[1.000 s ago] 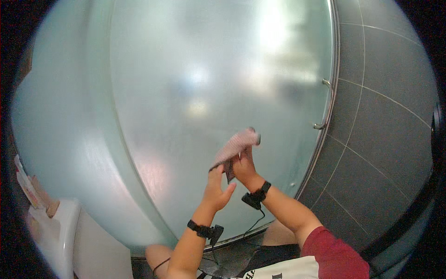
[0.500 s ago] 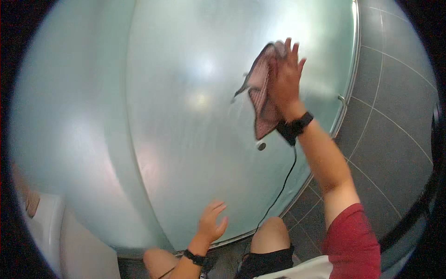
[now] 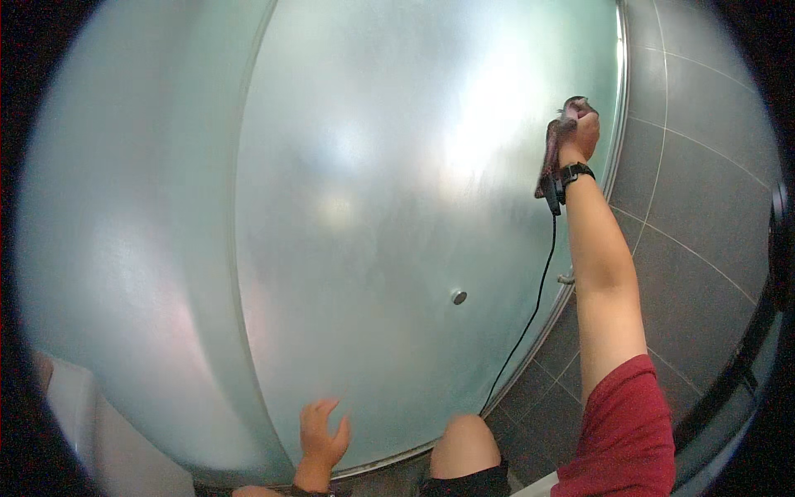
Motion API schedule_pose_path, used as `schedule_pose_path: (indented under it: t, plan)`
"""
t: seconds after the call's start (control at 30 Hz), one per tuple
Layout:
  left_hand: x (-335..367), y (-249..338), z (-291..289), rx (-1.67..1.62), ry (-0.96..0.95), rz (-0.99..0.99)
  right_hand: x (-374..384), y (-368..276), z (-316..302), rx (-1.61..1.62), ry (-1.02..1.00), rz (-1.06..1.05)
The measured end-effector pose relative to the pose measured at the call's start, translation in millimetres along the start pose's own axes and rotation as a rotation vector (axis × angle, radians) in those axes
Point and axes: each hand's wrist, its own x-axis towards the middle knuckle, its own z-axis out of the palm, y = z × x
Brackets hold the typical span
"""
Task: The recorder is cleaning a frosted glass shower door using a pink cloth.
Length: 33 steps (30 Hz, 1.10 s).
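Note:
A tall frosted glass shower panel point(image 3: 389, 224) spreads out in front of me. My right hand point(image 3: 587, 134) reaches far up to its right side, fingers closed round a bunched pinkish-brown cloth point(image 3: 550, 159) with dark edging. The cloth lies at the glass near the right-hand metal edge; whether it presses on the glass I cannot tell. Low at the left, my left hand point(image 3: 323, 435) holds nothing, its fingers apart, in front of the panel's lower part. A black cable point(image 3: 538, 306) hangs from a dark piece at my right wrist.
A round metal knob point(image 3: 460, 296) sits on the glass. A small metal fitting point(image 3: 566, 279) is at the panel's right edge. Grey tiled wall point(image 3: 700, 190) stands to the right. A white fixture point(image 3: 79, 406) is at the lower left. My knee point(image 3: 465, 447) is close to the glass.
My right hand has moved right toward the panel's edge with the cloth, which is now bunched rather than spread. My left hand appears lower and further left. The view has shifted slightly.

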Motion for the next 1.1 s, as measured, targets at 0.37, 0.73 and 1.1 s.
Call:
schedule_pose_path:
  t: [0.37, 0.73, 1.1]
  plan:
    - [-18.8, -36.0, 26.6, 0.07, -0.03, -0.036, 14.7, -211.3, 26.5, 0.628, 0.087, -0.479]
    - [11.9, -52.0, 49.9, 0.126, 0.179, 0.051, -71.1, -346.8, -53.0, 0.662, -0.066, -0.88]
    - [36.8, -53.9, 31.3, 0.365, 0.301, 0.231, 57.3, -137.3, 61.0, 0.165, 0.083, -0.874]
